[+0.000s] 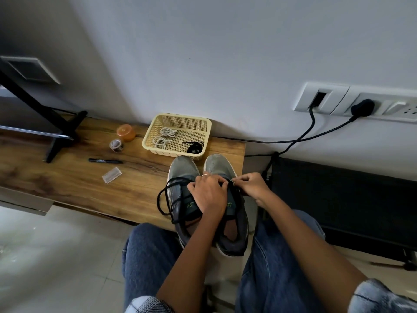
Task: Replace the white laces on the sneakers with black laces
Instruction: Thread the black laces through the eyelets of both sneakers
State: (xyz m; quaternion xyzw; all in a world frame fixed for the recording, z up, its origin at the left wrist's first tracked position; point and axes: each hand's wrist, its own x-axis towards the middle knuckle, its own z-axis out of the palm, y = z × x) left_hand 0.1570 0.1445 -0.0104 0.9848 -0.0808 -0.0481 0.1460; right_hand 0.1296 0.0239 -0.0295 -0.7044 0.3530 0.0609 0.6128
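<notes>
Two grey sneakers stand side by side at the right end of a wooden table (67, 177), toes toward the wall. The left sneaker (181, 170) carries a black lace (164, 197) whose loose ends loop off its left side. My left hand (208, 195) lies over the right sneaker (217, 166) and its fingers grip the lacing area. My right hand (252, 185) pinches a black lace end at that shoe's right eyelets. Two coiled white laces (163, 136) and a black lace bundle (194, 147) lie in a cream basket (180, 119) behind the shoes.
On the table to the left lie a black marker (105, 161), a small clear plastic case (111, 175), a tape roll (116, 145) and an orange lid (126, 132). A black stand foot (61, 136) sits at far left. Cables run from wall sockets (358, 105) at right.
</notes>
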